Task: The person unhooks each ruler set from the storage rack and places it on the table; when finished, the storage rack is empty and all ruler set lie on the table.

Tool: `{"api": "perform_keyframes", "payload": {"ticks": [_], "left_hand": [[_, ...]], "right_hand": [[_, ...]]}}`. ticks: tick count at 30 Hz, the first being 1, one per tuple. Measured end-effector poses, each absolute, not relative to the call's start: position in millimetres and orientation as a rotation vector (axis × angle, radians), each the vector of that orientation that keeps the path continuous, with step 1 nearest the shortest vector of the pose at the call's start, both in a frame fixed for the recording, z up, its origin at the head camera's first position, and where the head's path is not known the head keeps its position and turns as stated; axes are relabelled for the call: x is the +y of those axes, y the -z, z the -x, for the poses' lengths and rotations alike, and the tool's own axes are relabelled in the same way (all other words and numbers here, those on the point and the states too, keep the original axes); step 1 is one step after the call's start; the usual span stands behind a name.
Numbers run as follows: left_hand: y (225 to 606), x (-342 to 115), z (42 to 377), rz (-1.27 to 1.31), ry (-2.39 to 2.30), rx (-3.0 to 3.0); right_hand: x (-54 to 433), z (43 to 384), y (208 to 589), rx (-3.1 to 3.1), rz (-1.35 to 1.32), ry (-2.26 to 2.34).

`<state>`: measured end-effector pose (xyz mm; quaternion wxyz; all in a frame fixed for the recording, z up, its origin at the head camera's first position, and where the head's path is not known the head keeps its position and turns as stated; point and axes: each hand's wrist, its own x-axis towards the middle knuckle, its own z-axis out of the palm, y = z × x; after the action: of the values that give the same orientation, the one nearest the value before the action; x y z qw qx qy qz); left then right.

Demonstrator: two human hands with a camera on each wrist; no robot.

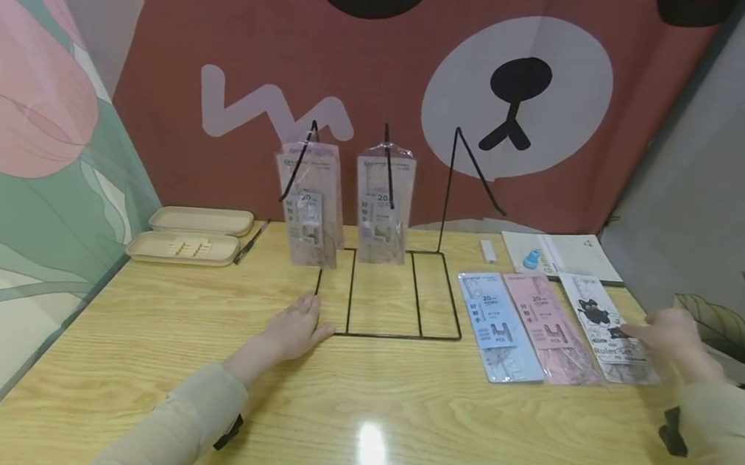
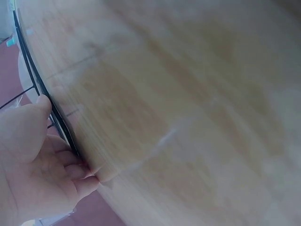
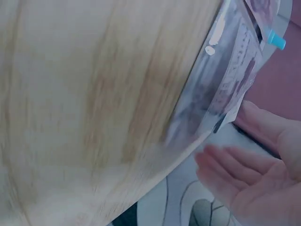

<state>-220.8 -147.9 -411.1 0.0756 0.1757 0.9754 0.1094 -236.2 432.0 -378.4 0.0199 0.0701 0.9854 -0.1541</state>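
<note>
White ruler packet (image 1: 603, 332) lies at right on the desk (image 1: 398, 397) — likely light, slippery, flexible; grasp its side edges. Right hand (image 1: 677, 344) beside it: thumb and fingers apart. Left hand (image 1: 293, 330) at the rack (image 1: 420, 336): fingers extended.

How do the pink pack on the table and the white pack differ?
Colour: the pink pack is pink, the white pack mostly white.
Print: the pink pack shows "20" and "4 PCS"; the white pack shows black cartoon figures and "Ruler set".
Place: the pink pack is the middle one, the white pack rightmost, beside the right hand.
Shared: both lie on the table.
</note>
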Motion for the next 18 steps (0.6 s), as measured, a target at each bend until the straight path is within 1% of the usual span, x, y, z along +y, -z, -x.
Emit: {"api": "perform_keyframes", "payload": {"ticks": [7,12,18], "left_hand": [[411.4,-147.9,222.0,-0.516,-0.327,2.918],[413.9,-149.0,223.2,-0.522,-0.313,2.922],[413.0,-149.1,222.4,-0.527,-0.312,2.923]], "right_hand": [[395.0,242.4,374.8,3.076,-0.176,0.59],[356.0,249.9,369.1,3.144,0.061,0.615],[309.1,249.8,366.5,3.131,0.317,0.674]]}}
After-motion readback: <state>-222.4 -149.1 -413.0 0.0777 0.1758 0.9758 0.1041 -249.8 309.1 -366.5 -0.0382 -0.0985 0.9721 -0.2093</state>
